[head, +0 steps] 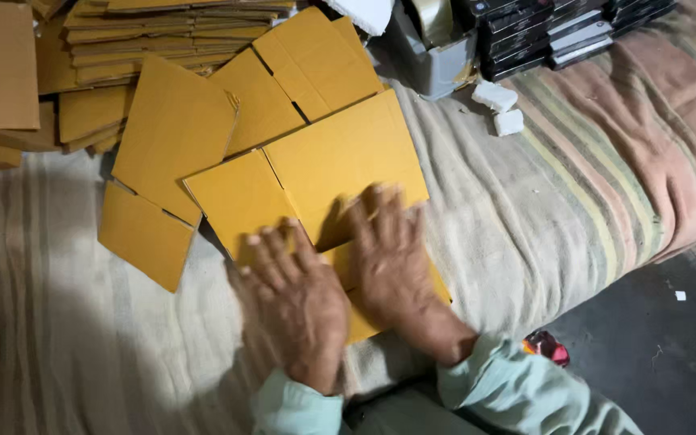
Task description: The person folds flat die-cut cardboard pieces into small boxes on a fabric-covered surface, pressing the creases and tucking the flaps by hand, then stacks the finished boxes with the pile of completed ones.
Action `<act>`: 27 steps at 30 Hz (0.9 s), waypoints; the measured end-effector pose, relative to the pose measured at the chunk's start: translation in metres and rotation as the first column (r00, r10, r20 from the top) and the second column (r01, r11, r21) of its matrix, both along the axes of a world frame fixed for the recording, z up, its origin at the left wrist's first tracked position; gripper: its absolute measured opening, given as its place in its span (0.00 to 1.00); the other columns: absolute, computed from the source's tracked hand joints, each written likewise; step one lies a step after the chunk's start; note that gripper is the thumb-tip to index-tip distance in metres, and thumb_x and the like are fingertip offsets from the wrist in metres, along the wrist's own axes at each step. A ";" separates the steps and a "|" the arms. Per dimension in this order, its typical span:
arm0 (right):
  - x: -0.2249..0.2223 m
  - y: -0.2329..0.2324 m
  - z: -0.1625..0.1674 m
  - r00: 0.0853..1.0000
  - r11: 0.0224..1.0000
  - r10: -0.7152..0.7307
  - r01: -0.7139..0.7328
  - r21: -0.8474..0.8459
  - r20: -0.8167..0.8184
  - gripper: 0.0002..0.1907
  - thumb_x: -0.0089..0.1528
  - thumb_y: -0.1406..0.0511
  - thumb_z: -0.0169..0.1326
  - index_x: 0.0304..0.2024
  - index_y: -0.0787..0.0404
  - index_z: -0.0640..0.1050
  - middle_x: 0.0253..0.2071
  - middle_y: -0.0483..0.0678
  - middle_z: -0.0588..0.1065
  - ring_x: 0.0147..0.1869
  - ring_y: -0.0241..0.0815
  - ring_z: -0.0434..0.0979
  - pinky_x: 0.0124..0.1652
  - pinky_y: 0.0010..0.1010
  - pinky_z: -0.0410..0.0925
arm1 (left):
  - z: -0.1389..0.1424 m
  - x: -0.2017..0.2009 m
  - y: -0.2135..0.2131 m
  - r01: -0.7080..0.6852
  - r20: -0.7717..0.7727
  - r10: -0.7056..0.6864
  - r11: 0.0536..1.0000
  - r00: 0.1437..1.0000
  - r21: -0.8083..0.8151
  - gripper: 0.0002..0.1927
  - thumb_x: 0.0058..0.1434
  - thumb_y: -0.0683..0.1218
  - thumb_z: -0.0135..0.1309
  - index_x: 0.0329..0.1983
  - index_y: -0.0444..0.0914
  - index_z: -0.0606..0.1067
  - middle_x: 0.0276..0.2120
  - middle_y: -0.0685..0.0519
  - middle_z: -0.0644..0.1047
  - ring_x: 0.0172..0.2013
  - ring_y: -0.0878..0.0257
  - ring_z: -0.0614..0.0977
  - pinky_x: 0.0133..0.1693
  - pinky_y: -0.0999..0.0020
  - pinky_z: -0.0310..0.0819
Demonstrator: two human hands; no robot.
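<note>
Both hands lie flat, palms down and fingers spread, on a flattened yellow cardboard box blank (316, 173) spread over the striped blanket (590, 185). The left hand (298, 310) presses its near edge; the right hand (392, 262) sits just beside it, over a flap. Neither grip is clenched; nothing is grasped. It looks like the pressing-flat stage of folding. Next, I'd judge, fingers must get under a flap edge. More blanks (163, 36) are stacked behind.

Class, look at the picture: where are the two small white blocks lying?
In the head view, the white blocks lie upper right of centre on the striped cloth, just right of the grey tape dispenser and below the stacked black cases.
</note>
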State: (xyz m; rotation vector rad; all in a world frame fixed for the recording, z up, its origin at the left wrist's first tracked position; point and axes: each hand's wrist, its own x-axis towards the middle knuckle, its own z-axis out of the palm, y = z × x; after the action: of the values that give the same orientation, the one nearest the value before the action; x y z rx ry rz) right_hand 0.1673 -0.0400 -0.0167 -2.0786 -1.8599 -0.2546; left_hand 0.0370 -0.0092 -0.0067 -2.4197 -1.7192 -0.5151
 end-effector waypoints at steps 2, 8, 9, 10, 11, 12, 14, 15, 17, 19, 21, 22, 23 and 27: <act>-0.009 -0.003 0.000 0.994 0.997 0.069 -0.066 0.036 -0.085 0.37 0.62 0.57 0.48 0.70 0.68 0.59 0.71 0.74 0.53 0.75 0.77 0.48 0.66 0.71 0.43 | 0.002 0.006 -0.005 0.039 -0.027 -0.040 0.999 0.999 -0.035 0.32 0.68 0.50 0.44 0.73 0.35 0.57 0.72 0.35 0.59 0.73 0.38 0.55 0.68 0.35 0.46; 0.020 -0.024 0.006 0.996 0.996 -0.090 0.090 -0.025 0.001 0.37 0.61 0.64 0.45 0.74 0.64 0.59 0.73 0.69 0.54 0.78 0.73 0.47 0.70 0.66 0.43 | 0.017 -0.024 -0.018 -0.018 0.057 0.024 0.995 0.998 -0.100 0.34 0.64 0.50 0.46 0.71 0.32 0.59 0.69 0.31 0.59 0.71 0.34 0.54 0.66 0.37 0.46; 0.022 -0.027 0.007 0.993 0.993 -0.115 0.116 0.010 -0.032 0.35 0.63 0.63 0.45 0.73 0.63 0.59 0.73 0.69 0.55 0.78 0.73 0.47 0.70 0.67 0.42 | 0.019 -0.026 -0.018 -0.015 0.060 0.021 0.996 0.998 -0.091 0.34 0.64 0.50 0.45 0.71 0.31 0.59 0.70 0.31 0.58 0.71 0.33 0.54 0.66 0.37 0.47; 0.022 -0.031 0.008 0.987 0.989 -0.144 0.147 0.032 -0.067 0.33 0.65 0.62 0.45 0.73 0.62 0.60 0.72 0.69 0.55 0.78 0.73 0.47 0.70 0.68 0.42 | 0.021 -0.027 -0.021 -0.009 0.060 0.014 0.996 0.998 -0.094 0.33 0.65 0.50 0.45 0.71 0.31 0.59 0.70 0.30 0.58 0.71 0.33 0.54 0.66 0.37 0.47; 0.018 -0.033 0.008 0.991 0.991 -0.131 0.131 -0.027 -0.009 0.35 0.63 0.63 0.45 0.73 0.63 0.59 0.73 0.69 0.54 0.79 0.73 0.46 0.71 0.67 0.41 | 0.023 -0.026 -0.025 -0.005 0.054 0.011 0.994 0.999 -0.107 0.33 0.66 0.49 0.45 0.71 0.30 0.58 0.70 0.30 0.58 0.71 0.32 0.53 0.66 0.37 0.47; 0.010 -0.034 0.008 0.993 0.990 -0.112 0.116 -0.084 0.046 0.37 0.61 0.63 0.46 0.74 0.64 0.59 0.74 0.70 0.54 0.79 0.73 0.45 0.71 0.67 0.41 | 0.023 -0.023 -0.031 0.009 0.032 -0.007 0.997 0.999 -0.080 0.32 0.67 0.49 0.45 0.72 0.31 0.58 0.71 0.30 0.58 0.72 0.33 0.54 0.67 0.36 0.47; -0.003 -0.027 0.005 0.997 0.997 -0.039 0.042 -0.062 0.059 0.38 0.61 0.63 0.46 0.74 0.62 0.59 0.75 0.69 0.53 0.80 0.72 0.45 0.71 0.66 0.40 | 0.019 -0.006 -0.033 0.048 0.011 -0.048 0.999 0.999 0.018 0.31 0.69 0.50 0.45 0.72 0.33 0.59 0.71 0.31 0.58 0.72 0.35 0.54 0.69 0.36 0.46; -0.011 -0.026 0.003 1.000 1.000 0.023 -0.023 0.003 0.015 0.36 0.62 0.62 0.46 0.73 0.59 0.60 0.75 0.68 0.53 0.80 0.71 0.45 0.71 0.66 0.40 | 0.017 -0.003 -0.033 0.062 -0.004 -0.062 0.998 0.998 0.007 0.31 0.68 0.49 0.45 0.72 0.33 0.59 0.71 0.32 0.58 0.72 0.35 0.54 0.69 0.36 0.46; -0.016 -0.026 0.000 0.994 0.995 0.087 -0.083 0.062 -0.066 0.36 0.62 0.61 0.47 0.73 0.58 0.60 0.74 0.69 0.52 0.79 0.71 0.45 0.71 0.66 0.40 | 0.013 -0.003 -0.034 0.076 -0.045 -0.078 0.996 0.996 -0.037 0.33 0.65 0.49 0.45 0.73 0.33 0.59 0.72 0.35 0.57 0.72 0.35 0.54 0.68 0.36 0.45; -0.009 -0.028 -0.003 0.989 0.996 0.069 -0.061 0.067 -0.132 0.38 0.61 0.58 0.49 0.72 0.62 0.59 0.72 0.73 0.51 0.77 0.75 0.44 0.69 0.67 0.40 | 0.009 -0.010 -0.033 0.072 0.072 -0.070 0.997 0.995 -0.032 0.31 0.67 0.49 0.44 0.72 0.33 0.59 0.71 0.33 0.57 0.72 0.33 0.53 0.68 0.35 0.45; 0.007 -0.037 -0.003 0.999 0.997 -0.036 0.034 -0.064 -0.031 0.43 0.54 0.63 0.49 0.73 0.61 0.59 0.74 0.70 0.51 0.79 0.71 0.43 0.71 0.63 0.40 | 0.007 -0.021 -0.035 0.057 0.155 -0.051 0.998 0.987 -0.039 0.31 0.68 0.49 0.43 0.72 0.33 0.60 0.71 0.32 0.57 0.72 0.32 0.53 0.68 0.35 0.45; 0.015 -0.040 -0.003 0.997 0.990 -0.079 0.082 -0.119 0.026 0.46 0.50 0.66 0.49 0.74 0.60 0.59 0.76 0.68 0.50 0.80 0.70 0.43 0.72 0.61 0.40 | 0.007 -0.028 -0.034 0.038 0.179 -0.030 0.999 0.983 -0.038 0.31 0.68 0.49 0.43 0.73 0.33 0.59 0.71 0.32 0.56 0.72 0.32 0.53 0.68 0.35 0.45; 0.022 -0.044 -0.003 0.995 0.995 -0.101 0.100 -0.027 -0.010 0.42 0.55 0.66 0.49 0.74 0.59 0.59 0.76 0.67 0.51 0.81 0.70 0.43 0.73 0.61 0.40 | 0.007 -0.033 -0.034 0.017 0.203 -0.009 0.999 0.979 -0.037 0.31 0.68 0.49 0.43 0.73 0.33 0.59 0.72 0.32 0.56 0.72 0.32 0.53 0.69 0.36 0.46; 0.028 -0.046 -0.001 0.992 0.986 -0.126 0.129 0.108 -0.031 0.37 0.61 0.66 0.48 0.74 0.60 0.60 0.76 0.67 0.51 0.81 0.72 0.42 0.74 0.64 0.39 | 0.011 -0.036 -0.038 0.026 0.147 -0.023 0.999 0.989 -0.023 0.31 0.69 0.49 0.42 0.73 0.32 0.59 0.70 0.31 0.57 0.72 0.31 0.53 0.68 0.33 0.44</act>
State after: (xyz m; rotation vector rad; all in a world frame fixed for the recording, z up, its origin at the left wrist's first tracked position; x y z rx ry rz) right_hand 0.1949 -0.0862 -0.0178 -2.1182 -1.6627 -0.3528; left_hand 0.0012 -0.0476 0.0042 -2.4798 -1.7630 -0.6948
